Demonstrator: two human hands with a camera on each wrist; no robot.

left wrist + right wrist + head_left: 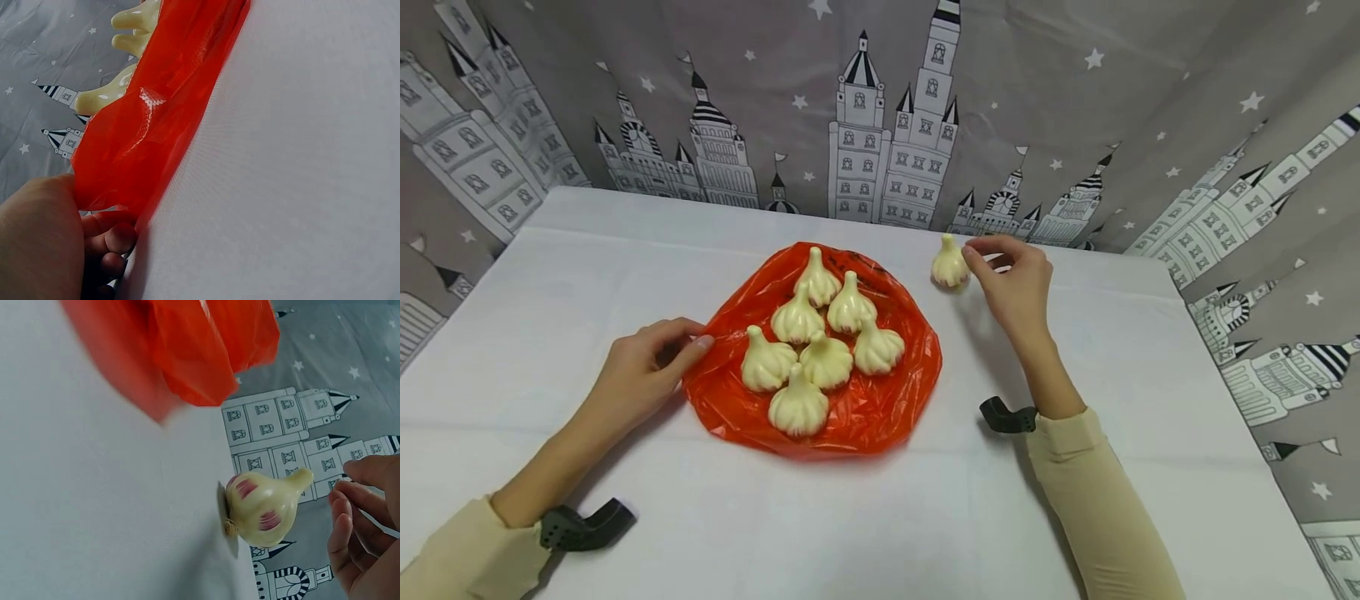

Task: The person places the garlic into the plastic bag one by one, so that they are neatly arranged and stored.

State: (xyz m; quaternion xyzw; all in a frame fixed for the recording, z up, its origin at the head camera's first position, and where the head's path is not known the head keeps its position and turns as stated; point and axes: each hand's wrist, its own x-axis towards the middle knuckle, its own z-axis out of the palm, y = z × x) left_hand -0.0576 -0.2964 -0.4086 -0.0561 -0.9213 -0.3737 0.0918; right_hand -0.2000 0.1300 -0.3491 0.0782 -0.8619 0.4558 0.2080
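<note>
A red plastic bag (pixel 880 417) lies spread on the white table with several garlic bulbs (pixel 798 404) grouped on it. At the bag's left edge, my left hand (pixel 647 362) pinches the plastic between thumb and fingers; the left wrist view shows the red film (pixel 125 156) raised at the thumb. One single garlic bulb (pixel 950 263) stands apart at the table's far side, right of the bag. Close beside it is my right hand (pixel 1011 279), fingers loosely bent. In the right wrist view a gap separates those fingertips from the bulb (pixel 265 509), which has purple-streaked sides.
A grey curtain (pixel 1037 92) printed with castles and stars hangs along the table's far edge and right side. The white tablecloth (pixel 775 533) carries a few faint creases. Dark wrist cameras (pixel 587 525) are strapped on both forearms.
</note>
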